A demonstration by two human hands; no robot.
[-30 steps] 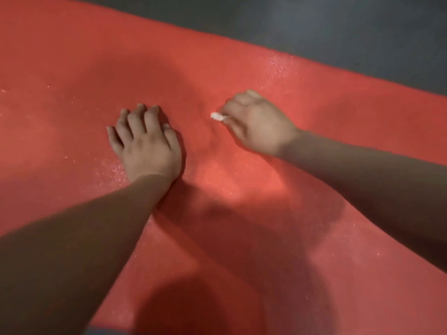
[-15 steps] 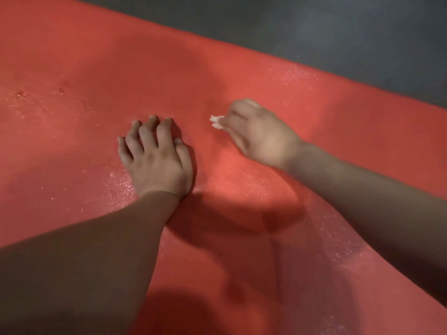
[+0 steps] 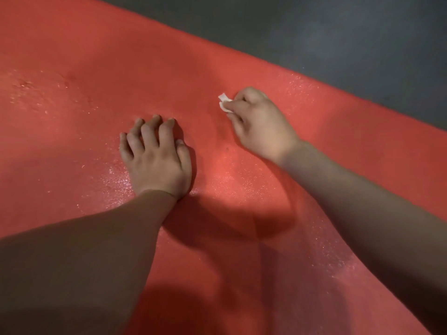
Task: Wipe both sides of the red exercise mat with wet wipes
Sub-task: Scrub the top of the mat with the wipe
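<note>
The left hand (image 3: 156,158) lay palm-down on the red mat (image 3: 72,105), fingers spread and slightly bent, gripping nothing. Just beyond and to its right, the right hand (image 3: 260,128) pinched a crumpled white wipe (image 3: 223,103) against the mat, which stretched under both forearms.

Wet wipe (image 3: 223,102) mostly hidden within the right hand (image 3: 261,126); mat (image 3: 96,68) cut off left and below.
</note>
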